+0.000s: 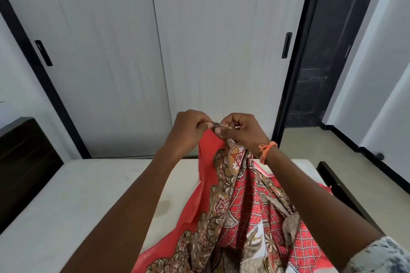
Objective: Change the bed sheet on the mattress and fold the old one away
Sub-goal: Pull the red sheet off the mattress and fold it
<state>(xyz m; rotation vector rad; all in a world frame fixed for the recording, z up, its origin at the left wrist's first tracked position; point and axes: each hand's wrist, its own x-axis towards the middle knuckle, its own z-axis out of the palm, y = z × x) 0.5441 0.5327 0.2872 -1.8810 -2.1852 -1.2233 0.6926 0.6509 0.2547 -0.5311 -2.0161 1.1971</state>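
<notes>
Two hands are holding up a red patterned bed sheet [241, 201] over a bare white mattress [73, 195]. The left hand [188, 131] is pinching the top edge of the sheet, with its fingers curled tight on the cloth. The right hand [239, 131] is pinching the same edge just beside it, with the thumb and fingers pressing together on the cloth. The two hands are almost touching each other.

The sheet is hanging down from the hands in loose folds and bunching toward the person. Its lower part is lying on the mattress, on the right side. The sheet is showing red squares with white dots, brown flowers and a plain red border.

An orange thread band [267, 150] is sitting around the right wrist. A grey speckled sleeve [379, 255] is showing at the bottom right corner.

Behind the mattress, a white sliding wardrobe [133, 51] with black handles is standing. A dark headboard [24, 162] is standing at the left.
</notes>
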